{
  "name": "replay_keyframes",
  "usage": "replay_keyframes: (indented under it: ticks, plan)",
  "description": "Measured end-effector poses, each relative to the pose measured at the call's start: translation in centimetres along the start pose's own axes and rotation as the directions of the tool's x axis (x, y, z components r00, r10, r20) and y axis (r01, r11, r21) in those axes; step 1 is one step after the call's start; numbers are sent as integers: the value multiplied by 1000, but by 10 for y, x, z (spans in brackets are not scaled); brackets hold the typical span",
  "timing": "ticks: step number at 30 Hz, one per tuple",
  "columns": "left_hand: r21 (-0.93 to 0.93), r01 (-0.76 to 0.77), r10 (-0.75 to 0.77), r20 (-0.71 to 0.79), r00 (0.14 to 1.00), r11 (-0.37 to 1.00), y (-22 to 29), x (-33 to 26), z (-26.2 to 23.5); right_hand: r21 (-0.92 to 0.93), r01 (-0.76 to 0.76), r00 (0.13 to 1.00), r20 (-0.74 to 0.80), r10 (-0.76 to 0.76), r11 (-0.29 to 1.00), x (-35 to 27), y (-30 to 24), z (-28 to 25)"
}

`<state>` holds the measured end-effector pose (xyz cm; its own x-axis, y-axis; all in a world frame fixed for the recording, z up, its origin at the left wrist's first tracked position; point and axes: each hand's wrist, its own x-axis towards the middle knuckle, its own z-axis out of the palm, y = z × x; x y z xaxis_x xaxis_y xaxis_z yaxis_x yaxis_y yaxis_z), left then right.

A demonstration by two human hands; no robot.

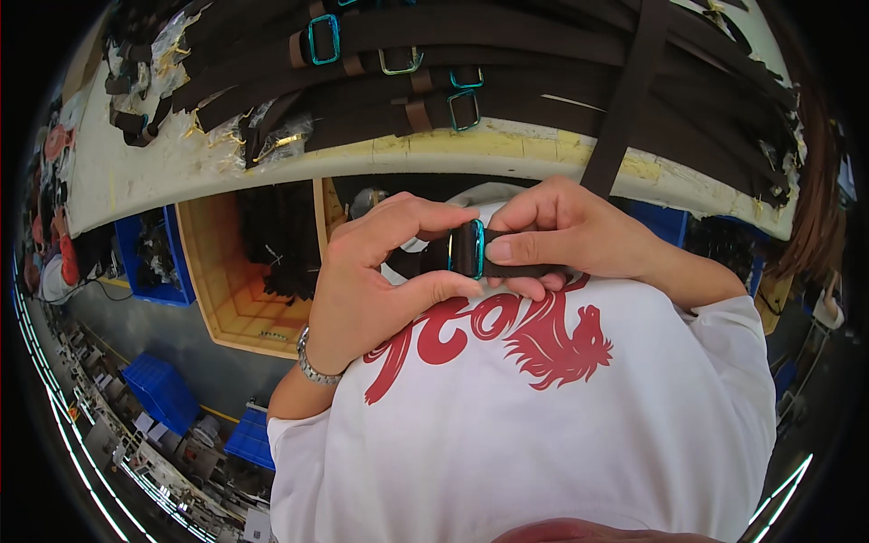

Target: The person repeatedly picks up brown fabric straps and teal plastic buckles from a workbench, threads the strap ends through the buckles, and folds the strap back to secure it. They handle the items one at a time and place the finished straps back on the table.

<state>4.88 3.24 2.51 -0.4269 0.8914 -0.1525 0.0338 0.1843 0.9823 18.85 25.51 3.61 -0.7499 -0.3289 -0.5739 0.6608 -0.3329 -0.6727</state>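
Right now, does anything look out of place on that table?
One dark strap lies crosswise over the lengthwise straps, hanging past the table's front edge. Crumpled clear plastic at the left ends looks untidy.

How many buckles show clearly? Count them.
5: one buckle in the left hand; four on the piled straps, two left, two near the middle; others may be hidden.

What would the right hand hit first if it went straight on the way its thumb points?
Most likely the buckle in the left hand, just ahead of the right hand, though depth is hard to judge.
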Motion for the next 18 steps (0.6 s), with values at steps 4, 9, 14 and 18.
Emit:
replay_keyframes:
  ticks: [4, 9, 14, 18]
  plan:
    - [57, 51, -52, 20, 998, 997, 0, -1, 0, 88, -17, 1000, 13, 16, 996, 7, 8, 2]
    - [-380, 109, -161, -108, 981, 919, -3, -4, 18, 194, 49, 998, 28, -56, 980, 11, 8, 0]
    - [50, -110, 116, -143, 983, 993, -1, 8, 3, -13, 158, 987, -20, -158, 987, 10, -1, -2]
    - [311, -309, 353, -97, 930, 899, 7, 17, -6, -207, 478, 856, -107, -505, 854, 20, 13, 3]
